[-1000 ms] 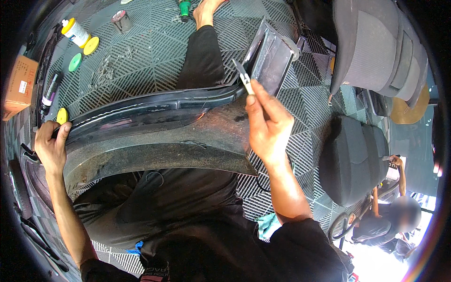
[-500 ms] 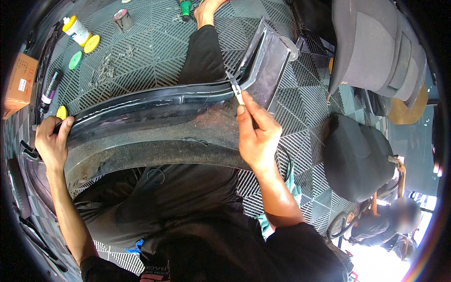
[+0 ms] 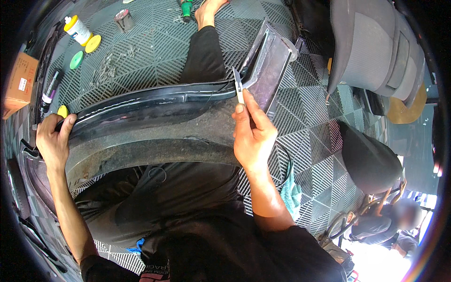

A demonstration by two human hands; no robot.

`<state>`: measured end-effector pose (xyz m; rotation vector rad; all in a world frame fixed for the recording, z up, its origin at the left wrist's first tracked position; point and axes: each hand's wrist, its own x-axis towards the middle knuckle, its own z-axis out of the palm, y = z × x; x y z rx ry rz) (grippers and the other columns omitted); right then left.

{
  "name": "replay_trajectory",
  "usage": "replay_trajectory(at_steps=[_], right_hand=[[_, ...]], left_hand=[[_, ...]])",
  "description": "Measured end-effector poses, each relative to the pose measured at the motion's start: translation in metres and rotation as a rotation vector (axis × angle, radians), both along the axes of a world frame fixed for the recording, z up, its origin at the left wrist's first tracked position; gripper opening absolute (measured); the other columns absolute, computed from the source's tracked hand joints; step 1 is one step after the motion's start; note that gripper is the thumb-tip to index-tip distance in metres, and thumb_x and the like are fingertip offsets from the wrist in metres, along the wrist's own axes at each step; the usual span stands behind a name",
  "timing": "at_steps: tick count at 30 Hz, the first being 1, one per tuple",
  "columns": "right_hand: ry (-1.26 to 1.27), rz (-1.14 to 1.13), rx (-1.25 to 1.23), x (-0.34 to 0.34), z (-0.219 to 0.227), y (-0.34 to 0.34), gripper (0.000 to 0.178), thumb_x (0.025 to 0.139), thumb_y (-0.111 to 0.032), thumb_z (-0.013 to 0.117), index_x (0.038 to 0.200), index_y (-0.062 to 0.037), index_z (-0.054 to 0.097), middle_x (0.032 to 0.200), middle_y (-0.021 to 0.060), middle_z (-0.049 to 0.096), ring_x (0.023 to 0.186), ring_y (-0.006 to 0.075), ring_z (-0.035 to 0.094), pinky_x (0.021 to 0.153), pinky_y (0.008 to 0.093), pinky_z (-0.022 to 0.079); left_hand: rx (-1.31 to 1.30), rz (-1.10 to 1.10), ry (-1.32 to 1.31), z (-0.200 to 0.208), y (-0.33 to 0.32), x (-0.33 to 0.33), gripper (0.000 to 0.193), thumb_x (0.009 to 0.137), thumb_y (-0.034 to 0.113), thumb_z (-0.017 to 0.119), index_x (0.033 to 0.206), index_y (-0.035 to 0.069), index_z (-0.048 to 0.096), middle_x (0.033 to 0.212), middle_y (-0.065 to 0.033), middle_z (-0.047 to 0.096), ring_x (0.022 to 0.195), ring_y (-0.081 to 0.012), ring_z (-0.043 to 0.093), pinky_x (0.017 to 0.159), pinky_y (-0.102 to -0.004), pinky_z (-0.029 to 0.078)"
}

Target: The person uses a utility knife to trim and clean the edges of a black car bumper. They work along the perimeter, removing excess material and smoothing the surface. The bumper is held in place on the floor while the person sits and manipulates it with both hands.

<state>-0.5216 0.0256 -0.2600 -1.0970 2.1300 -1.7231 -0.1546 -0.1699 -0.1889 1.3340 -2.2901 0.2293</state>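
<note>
Across my legs lies a long curved black car panel [image 3: 155,105], glossy along its far side and dusty grey on the near side. My left hand [image 3: 54,136] is closed round its left end, thumb on top. My right hand [image 3: 255,131] pinches a utility knife [image 3: 239,87] with a pale handle, blade pointing away from me. That blade overlaps the panel's far edge, close to where it bends into an angular right end [image 3: 270,61]. Whether it touches the edge I cannot tell. A thin dark strand hangs over the glossy part just left of the knife.
On the patterned tile floor [image 3: 155,61] stand a yellow-capped bottle [image 3: 77,30], round pads [image 3: 76,59], a can [image 3: 124,20], a green tool [image 3: 186,8] and a cardboard box [image 3: 21,84]. A grey car seat part [image 3: 371,47] is at right. Another person [image 3: 376,225] handles a black cushion [image 3: 369,157].
My right hand has shifted slightly left, and the knife stands more upright. My left hand stays in place. The other person's black cushion has turned and moved right, away from me.
</note>
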Motion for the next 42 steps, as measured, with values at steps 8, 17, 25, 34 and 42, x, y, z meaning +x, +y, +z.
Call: replay_trajectory(at_steps=[8,17,25,34,42], right_hand=[[-0.125,0.031,0.059,0.004,0.012,-0.002,0.033,0.095,-0.004,0.068,0.127,0.0027,0.067,0.096,0.0197,0.075,0.069,0.0151,0.071,0.066,0.0287,0.056],[-0.061,-0.003,-0.056,0.018,-0.01,-0.005,0.035,0.094,-0.003,0.068,0.127,0.0061,0.066,0.082,0.0168,0.074,0.067,0.0142,0.071,0.065,0.0281,0.055],[0.066,-0.004,-0.126,-0.003,-0.016,-0.014,0.035,0.095,-0.007,0.068,0.128,0.0063,0.065,0.085,0.0152,0.074,0.07,0.0149,0.071,0.068,0.0275,0.055],[0.13,0.052,-0.104,-0.023,-0.012,-0.013,0.032,0.093,-0.006,0.07,0.123,0.0058,0.068,0.106,0.0221,0.075,0.086,0.0214,0.075,0.08,0.0306,0.057],[0.121,0.09,-0.079,-0.021,-0.011,-0.006,0.032,0.091,-0.004,0.071,0.121,0.0059,0.069,0.111,0.0227,0.074,0.102,0.0272,0.074,0.091,0.0332,0.055]], left_hand=[[0.011,0.012,0.007,0.001,0.001,0.001,0.049,0.086,0.043,0.077,0.077,-0.002,0.058,0.071,-0.0155,0.054,0.066,-0.0338,0.051,0.07,-0.039,0.041],[-0.007,-0.002,-0.003,0.0,-0.001,0.0,0.05,0.086,0.044,0.076,0.078,-0.002,0.059,0.071,-0.0153,0.055,0.067,-0.0343,0.052,0.07,-0.0393,0.042],[0.016,0.01,-0.002,-0.001,-0.002,0.002,0.05,0.086,0.044,0.077,0.078,-0.002,0.06,0.072,-0.0152,0.056,0.067,-0.0344,0.052,0.071,-0.0396,0.042],[0.052,0.022,0.006,-0.004,-0.004,0.005,0.051,0.086,0.046,0.076,0.078,-0.002,0.059,0.071,-0.0151,0.054,0.065,-0.0332,0.05,0.071,-0.0389,0.041],[0.032,0.024,0.002,-0.008,-0.007,0.008,0.051,0.086,0.046,0.076,0.079,-0.002,0.06,0.071,-0.0145,0.054,0.066,-0.0321,0.049,0.071,-0.0383,0.041]])
